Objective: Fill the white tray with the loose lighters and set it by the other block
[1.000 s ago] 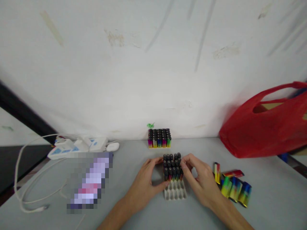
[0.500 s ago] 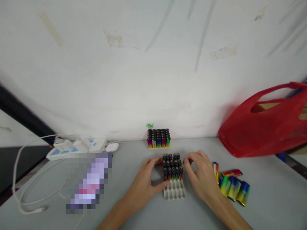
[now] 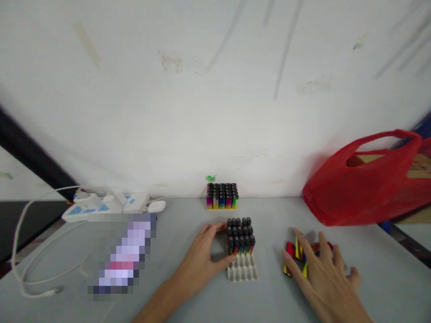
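standing upright in tray (image 3: 242,272), capped lighters (image 3: 239,234), left grip (image 3: 202,255) cupped open alongside; right grip (image 3: 325,280) splayed over loose lighters (image 3: 290,249)

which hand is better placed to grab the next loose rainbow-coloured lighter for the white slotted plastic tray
Right, probably. The right hand hovers with spread fingers directly over the loose rainbow-coloured lighters. The left hand holds the left side of the white slotted plastic tray, which sits between it and the pile.

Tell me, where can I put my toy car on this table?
Bare table lies between the lighter tray and the right hand, and between the back lighter block and red bag. Crowded at left around the power strip.
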Demonstrator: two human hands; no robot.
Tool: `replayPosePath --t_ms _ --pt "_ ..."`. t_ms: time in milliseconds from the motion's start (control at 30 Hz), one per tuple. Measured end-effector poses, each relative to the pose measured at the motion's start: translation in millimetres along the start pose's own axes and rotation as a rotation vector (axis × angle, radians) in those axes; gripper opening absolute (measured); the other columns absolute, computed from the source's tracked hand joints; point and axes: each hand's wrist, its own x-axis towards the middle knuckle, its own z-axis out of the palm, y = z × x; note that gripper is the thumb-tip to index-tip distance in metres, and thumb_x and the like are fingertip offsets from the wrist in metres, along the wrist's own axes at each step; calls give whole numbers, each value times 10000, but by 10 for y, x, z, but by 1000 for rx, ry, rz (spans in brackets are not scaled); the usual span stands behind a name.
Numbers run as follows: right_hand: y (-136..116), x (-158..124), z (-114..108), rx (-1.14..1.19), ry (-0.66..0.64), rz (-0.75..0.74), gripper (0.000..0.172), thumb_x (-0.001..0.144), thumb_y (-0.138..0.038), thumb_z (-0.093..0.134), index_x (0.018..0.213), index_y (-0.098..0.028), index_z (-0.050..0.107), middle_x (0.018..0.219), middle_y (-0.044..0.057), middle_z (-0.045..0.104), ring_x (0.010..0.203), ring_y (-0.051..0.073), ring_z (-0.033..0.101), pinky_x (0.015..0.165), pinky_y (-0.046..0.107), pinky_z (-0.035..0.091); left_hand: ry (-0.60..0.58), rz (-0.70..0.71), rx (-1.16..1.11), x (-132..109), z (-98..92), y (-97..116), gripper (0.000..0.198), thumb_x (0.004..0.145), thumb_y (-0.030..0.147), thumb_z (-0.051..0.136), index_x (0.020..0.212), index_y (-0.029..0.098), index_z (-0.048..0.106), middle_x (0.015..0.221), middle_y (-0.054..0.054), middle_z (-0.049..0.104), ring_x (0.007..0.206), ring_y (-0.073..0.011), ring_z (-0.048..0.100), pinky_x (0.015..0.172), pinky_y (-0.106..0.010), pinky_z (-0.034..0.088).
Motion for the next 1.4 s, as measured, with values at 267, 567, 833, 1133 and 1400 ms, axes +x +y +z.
replayPosePath --t_ms 267,567,833,1133,1400 --pt "-191 101 64 138 15 -241 647 1091 -633 454 1639 -311 574 1769 176 418 1646 472 333 1250 708 350 16 -6 -10 14 7 9 712 812 221 929 1467 263 652 1454 -124 708 1373 -364 647 1230 -547 484" --pt "-561 412 23 246 5 -430 599 1103 -521 532 1625 -230 570 1762 192 435 1641 439 364 1252 701 383 10 2 4 -1 -1 35 692 827 188 917 1459 265 645 1446 -120 703 1378 -348 639 1236 -551 478" --pt "-616 444 8 295 -5 -460 577 1091 -489 568 1598 -212 577 1757 198 437 1643 437 354 1258 701 370 -2 1 4 -8 -6 25 696 840 199 914 1472 270 634 1472 -120 691 1401 -347 624 1255 -552 460" --pt "-719 462 -57 429 44 -463 102 1016 -314 672 1019 -213 682 1566 217 581 1581 443 407 1209 666 397 -1 0 9 -1 0 25 704 832 185 917 1471 279 639 1464 -114 702 1392 -355 634 1248 -558 471" --pt "-805 511 -101 379 26 -422 128 967 -309 723 911 -205 673 1602 234 541 1588 481 342 1201 668 354 4 0 6 -4 -8 10 706 825 187 914 1470 287 645 1464 -108 706 1396 -359 635 1251 -568 469"
